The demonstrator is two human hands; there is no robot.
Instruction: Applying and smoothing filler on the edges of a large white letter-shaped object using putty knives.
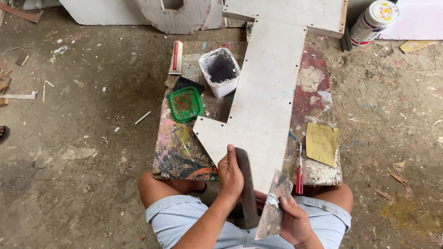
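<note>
My left hand grips a dark, flat blade-like tool that points down toward my lap. My right hand holds a wide putty scraper smeared with grey filler, its blade tilted up beside the dark tool. Both hands sit just below the near end of a large white cut-out board shaped like a letter, which lies across a small paint-stained table.
On the table stand a white tub of grey filler, a green lid, a white tube, a red-handled screwdriver and a yellow sandpaper sheet. A white can lies at the back right. The dirt floor holds wood scraps.
</note>
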